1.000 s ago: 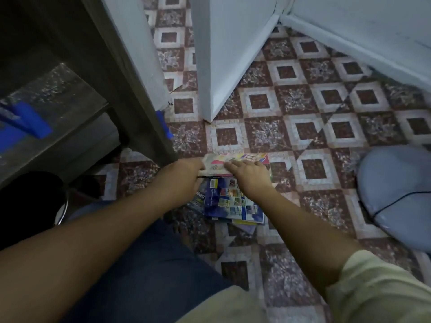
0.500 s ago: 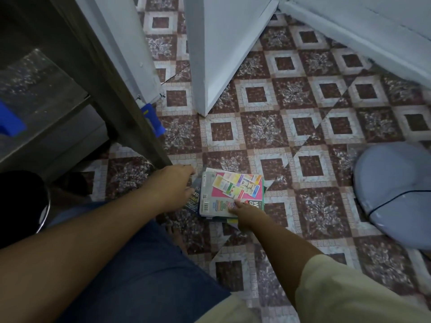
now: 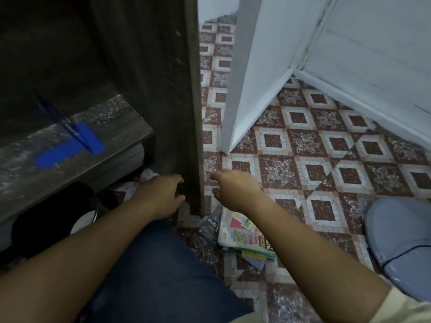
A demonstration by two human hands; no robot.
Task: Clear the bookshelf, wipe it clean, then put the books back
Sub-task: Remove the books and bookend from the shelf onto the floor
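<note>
L hand (image 3: 161,194) & R hand (image 3: 235,192) both loosely curled, holding nothing, either side of the dark wooden bookshelf (image 3: 163,89) side panel (L touching it? can't tell). Stack of colourful paperback books (image 3: 242,236) lies on the patterned tile floor (image 3: 303,141), near side of the R hand, under its wrist. Blue flat duster (image 3: 70,148) rests on the shelf at left.

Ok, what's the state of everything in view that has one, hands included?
Left hand: empty, fingers loosely curled beside the bookshelf side panel.
Right hand: empty, fingers loosely curled, above the floor.
Books: off the shelf, in an untidy flat pile on the floor.
Shelf board: no books, speckled with dust.
Blue cleaning tool: lying on the shelf board.
White door: open.
</note>
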